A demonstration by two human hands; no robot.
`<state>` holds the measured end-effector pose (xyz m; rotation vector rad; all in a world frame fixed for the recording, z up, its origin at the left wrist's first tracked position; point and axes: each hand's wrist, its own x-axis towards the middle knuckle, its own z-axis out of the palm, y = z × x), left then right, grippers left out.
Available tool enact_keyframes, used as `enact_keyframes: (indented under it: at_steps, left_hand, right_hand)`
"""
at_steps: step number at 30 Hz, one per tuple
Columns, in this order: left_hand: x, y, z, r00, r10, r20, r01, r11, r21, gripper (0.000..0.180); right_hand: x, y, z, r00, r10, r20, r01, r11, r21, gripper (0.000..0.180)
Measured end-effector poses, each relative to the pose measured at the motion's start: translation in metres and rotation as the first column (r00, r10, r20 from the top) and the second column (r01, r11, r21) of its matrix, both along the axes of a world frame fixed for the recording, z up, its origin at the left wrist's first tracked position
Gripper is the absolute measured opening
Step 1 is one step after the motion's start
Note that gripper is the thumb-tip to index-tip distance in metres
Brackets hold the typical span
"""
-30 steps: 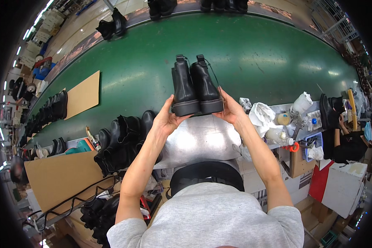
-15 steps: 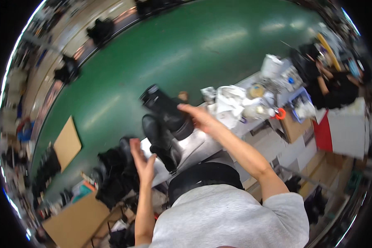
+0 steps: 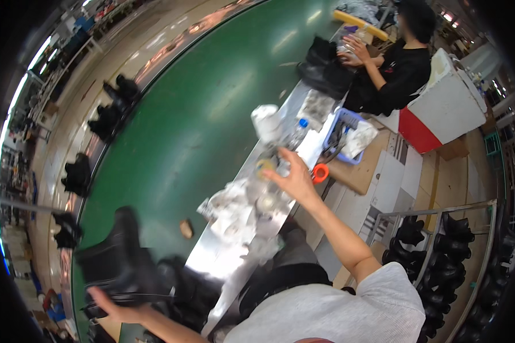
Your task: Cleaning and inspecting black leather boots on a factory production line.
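Since earlier, both hands parted: left hand [image 3: 117,308] grips glossy black leather boots [image 3: 117,266] near-left; right hand [image 3: 294,177], fingers spread, hovers over a small round tin [image 3: 265,166] on the metal surface [image 3: 212,257].

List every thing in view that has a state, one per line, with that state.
left hand: gripping a black boot from below.
black boot: held up, blurred.
right hand: fingers spread, reaching over the small jars.
small jars: standing on the bench; open or lidded cannot be told.
plastic bottle: upright, blue cap on.
blue basket: filled with odds and ends.
rack boots: standing in rows.
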<state>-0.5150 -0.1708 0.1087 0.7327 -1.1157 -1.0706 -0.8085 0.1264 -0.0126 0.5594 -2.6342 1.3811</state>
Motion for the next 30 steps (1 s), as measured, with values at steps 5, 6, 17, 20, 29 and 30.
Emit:
enact_keyframes:
  at_steps: [5,6,17,20,29,30]
  left_hand:
    - [-0.077,-0.065,-0.022,0.942,0.200,0.269,-0.184,0.979,-0.085,0.038]
    - [-0.088,-0.064,-0.028,0.880,0.182,0.438,-0.140,0.982,-0.128,0.038]
    - [-0.170,-0.052,-0.026,0.799,0.089,0.595,-0.083,0.996,-0.037,0.044]
    - [-0.188,-0.062,-0.028,0.494,0.025,0.869,-0.195,0.977,0.083,0.069]
    - [-0.179,-0.036,-0.053,0.476,-0.151,0.866,0.003,0.985,0.171,0.067]
    - [-0.179,-0.031,-0.051,0.465,-0.181,0.867,0.012,0.980,0.199,0.066]
  right_hand:
    - [-0.080,0.074,-0.150,0.846,0.324,0.424,-0.376,0.926,0.041,0.056]
    - [-0.087,0.076,-0.166,0.862,0.310,0.400,-0.380,0.919,0.105,0.053]
    - [-0.117,0.052,-0.135,0.817,0.393,0.421,-0.356,0.919,-0.169,0.069]
    - [-0.110,0.062,-0.070,0.709,0.529,0.467,-0.386,0.844,-0.371,0.053]
    - [0.015,0.018,0.087,0.453,0.808,0.377,-0.655,0.589,-0.474,0.038]
    - [0.023,0.009,0.091,0.469,0.808,0.357,-0.686,0.588,-0.428,0.040]
